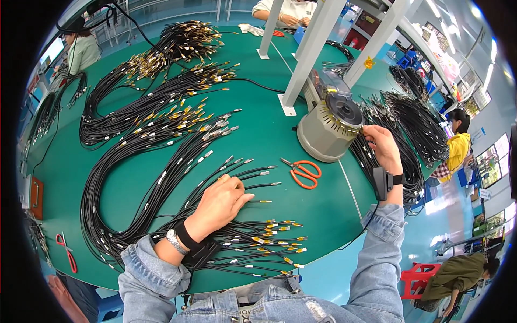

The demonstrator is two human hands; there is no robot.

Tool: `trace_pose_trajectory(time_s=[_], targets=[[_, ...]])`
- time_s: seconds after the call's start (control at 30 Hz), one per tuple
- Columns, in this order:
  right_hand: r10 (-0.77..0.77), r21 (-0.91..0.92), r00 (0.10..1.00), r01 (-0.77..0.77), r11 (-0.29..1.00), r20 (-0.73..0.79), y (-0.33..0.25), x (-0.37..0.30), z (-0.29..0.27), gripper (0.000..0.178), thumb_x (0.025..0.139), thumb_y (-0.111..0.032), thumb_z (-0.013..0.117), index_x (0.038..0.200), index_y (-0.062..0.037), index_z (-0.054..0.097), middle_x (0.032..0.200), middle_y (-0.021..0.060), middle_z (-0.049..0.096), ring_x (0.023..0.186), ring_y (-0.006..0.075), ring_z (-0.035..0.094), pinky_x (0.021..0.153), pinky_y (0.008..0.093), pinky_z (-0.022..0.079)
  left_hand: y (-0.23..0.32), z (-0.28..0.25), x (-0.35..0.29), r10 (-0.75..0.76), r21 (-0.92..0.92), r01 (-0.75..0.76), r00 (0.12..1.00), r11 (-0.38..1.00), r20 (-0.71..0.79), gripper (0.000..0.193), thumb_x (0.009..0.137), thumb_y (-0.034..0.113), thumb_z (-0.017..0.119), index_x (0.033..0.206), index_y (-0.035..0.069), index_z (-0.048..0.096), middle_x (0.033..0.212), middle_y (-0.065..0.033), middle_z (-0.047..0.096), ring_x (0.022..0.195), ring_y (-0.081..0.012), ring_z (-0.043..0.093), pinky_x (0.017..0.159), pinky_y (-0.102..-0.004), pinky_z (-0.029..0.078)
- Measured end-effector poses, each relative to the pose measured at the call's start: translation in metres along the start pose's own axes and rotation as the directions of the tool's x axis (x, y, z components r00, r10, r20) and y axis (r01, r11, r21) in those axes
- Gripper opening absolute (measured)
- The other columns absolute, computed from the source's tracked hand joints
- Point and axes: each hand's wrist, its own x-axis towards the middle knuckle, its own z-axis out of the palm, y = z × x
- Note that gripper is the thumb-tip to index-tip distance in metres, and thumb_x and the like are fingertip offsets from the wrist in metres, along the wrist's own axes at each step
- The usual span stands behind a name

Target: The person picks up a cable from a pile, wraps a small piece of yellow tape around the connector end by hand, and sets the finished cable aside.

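Note:
My left hand [222, 205] rests on a bundle of black cables [177, 212], fingers curled over them. One cable with a yellow-marked tip [264, 201] sticks out beside its thumb. My right hand [383, 144] is raised at the side of a round grey tabletop machine [323, 134] with a dark disc on top. Its thumb and forefinger are pinched at the machine's slotted rim; anything between them is too small to make out. Orange-handled scissors [306, 173] lie between the hands. Cables with yellow and white ends [269, 242] spread out nearest my body.
Curved cable bundles [113, 91] cover the left of the green table [258, 132]; more cables [414, 126] lie at the right. White metal posts [301, 59] rise behind the machine. Red-handled scissors [68, 253] lie far left. People sit around, one across the table [285, 11].

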Motion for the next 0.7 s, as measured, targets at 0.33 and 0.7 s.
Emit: trace_pose_trajectory(time_s=[0.33,0.7], targets=[[-0.227,0.544,0.974,0.2,0.815,-0.017,-0.029,-0.042,0.035,0.008,0.087,-0.016,0.057,0.086,-0.0087,0.06,0.081,-0.0023,0.056,0.075,0.0081,0.049,0.071,0.0246,0.036,-0.002,0.007,0.01,0.109,0.213,-0.085,0.989,0.973,-0.103,0.023,0.071,0.012,0.069,0.089,0.004,0.057,0.086,-0.0075,0.053,0.08,-0.0269,0.052,0.072,-0.0368,0.045],[-0.298,0.722,0.932,0.062,0.689,0.204,-0.02,-0.139,0.154,0.009,0.087,-0.01,0.055,0.083,-0.0017,0.055,0.08,0.0053,0.055,0.078,0.014,0.049,0.075,0.0278,0.039,0.012,0.011,0.034,-0.177,-0.417,0.103,0.974,0.903,-0.142,0.015,0.077,0.008,0.065,0.084,0.001,0.054,0.076,-0.0115,0.056,0.069,-0.0254,0.058,0.06,-0.033,0.047]])
